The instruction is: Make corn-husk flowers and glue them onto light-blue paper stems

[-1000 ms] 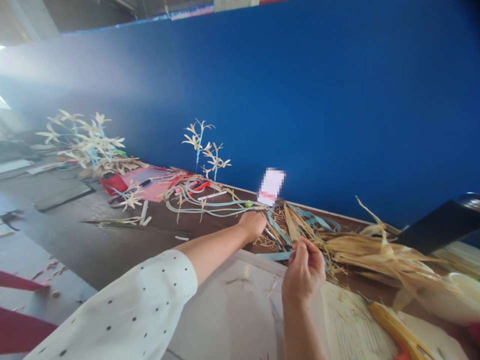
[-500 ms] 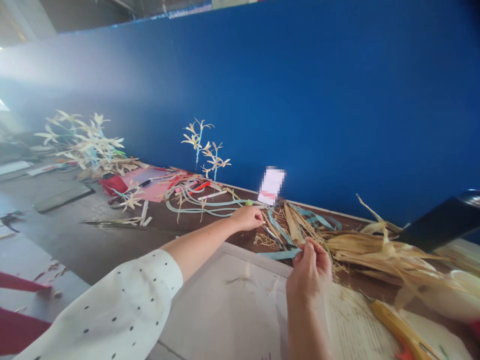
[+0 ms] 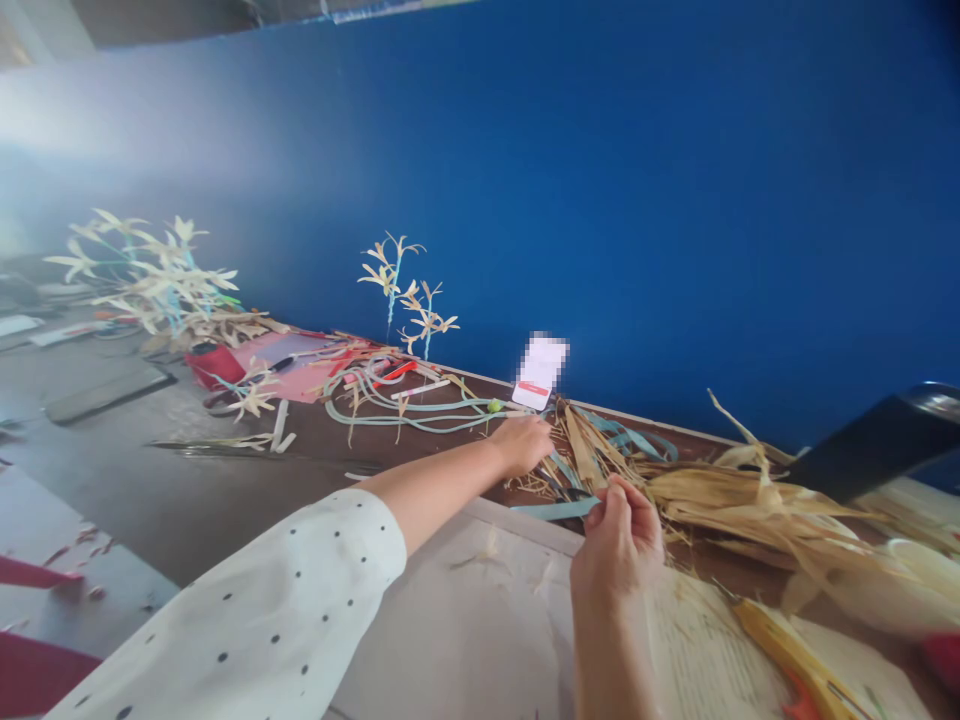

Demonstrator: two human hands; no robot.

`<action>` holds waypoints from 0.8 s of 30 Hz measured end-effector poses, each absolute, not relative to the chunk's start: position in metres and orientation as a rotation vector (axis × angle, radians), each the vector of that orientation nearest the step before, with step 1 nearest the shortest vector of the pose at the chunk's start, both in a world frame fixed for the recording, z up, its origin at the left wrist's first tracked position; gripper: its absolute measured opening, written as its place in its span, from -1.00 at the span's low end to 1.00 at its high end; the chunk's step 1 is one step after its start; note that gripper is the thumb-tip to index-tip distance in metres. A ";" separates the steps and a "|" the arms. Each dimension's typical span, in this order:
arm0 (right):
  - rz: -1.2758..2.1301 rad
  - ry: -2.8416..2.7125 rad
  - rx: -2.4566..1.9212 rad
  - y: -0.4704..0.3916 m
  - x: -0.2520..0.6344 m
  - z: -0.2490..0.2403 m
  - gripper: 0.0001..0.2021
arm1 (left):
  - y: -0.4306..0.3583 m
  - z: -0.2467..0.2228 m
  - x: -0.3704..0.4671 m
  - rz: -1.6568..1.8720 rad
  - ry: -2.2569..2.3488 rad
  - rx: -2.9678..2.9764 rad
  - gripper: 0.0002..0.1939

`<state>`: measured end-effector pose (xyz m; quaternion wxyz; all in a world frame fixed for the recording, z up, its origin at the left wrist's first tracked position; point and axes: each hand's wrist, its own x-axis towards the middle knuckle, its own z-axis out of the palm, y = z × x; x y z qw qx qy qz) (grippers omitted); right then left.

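My left hand (image 3: pixel 523 445) reaches over the pile of cut dry stalks (image 3: pixel 534 485), its fingers curled together; what they hold, if anything, is hidden. My right hand (image 3: pixel 621 530) pinches one end of a flat light-blue strip (image 3: pixel 556 511), which points left above the pale board (image 3: pixel 457 590). Dark scissor handles lie partly hidden between the hands. More blue strips (image 3: pixel 637 438) and dry husks (image 3: pixel 735 500) spread behind and right of my right hand. A lit phone (image 3: pixel 541 372) leans against the blue partition just beyond my left hand.
Husk flowers on blue stems (image 3: pixel 426 322) stand by the partition (image 3: pixel 637 200), with a larger bunch (image 3: pixel 161 275) at far left. Coiled pale-green cord (image 3: pixel 405 420) and a red roll (image 3: pixel 214 366) lie left. A yellow cutter (image 3: pixel 787 650) is front right, a dark cylinder (image 3: pixel 877 445) behind.
My left hand has moved right, over the stalks and closer to my right hand. My right hand still pinches the blue strip in nearly the same place. The view has shifted slightly.
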<state>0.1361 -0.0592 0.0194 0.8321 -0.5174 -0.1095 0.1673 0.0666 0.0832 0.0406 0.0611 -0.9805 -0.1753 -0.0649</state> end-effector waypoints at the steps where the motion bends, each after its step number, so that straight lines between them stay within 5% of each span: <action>1: 0.361 -0.234 -1.093 -0.060 0.136 0.020 -0.78 | 0.084 0.039 0.071 -0.175 -0.456 -2.935 -0.76; 24: 0.365 -0.299 -1.133 -0.059 0.134 0.016 -0.75 | 0.122 0.096 0.044 -0.171 -0.725 -2.854 -0.77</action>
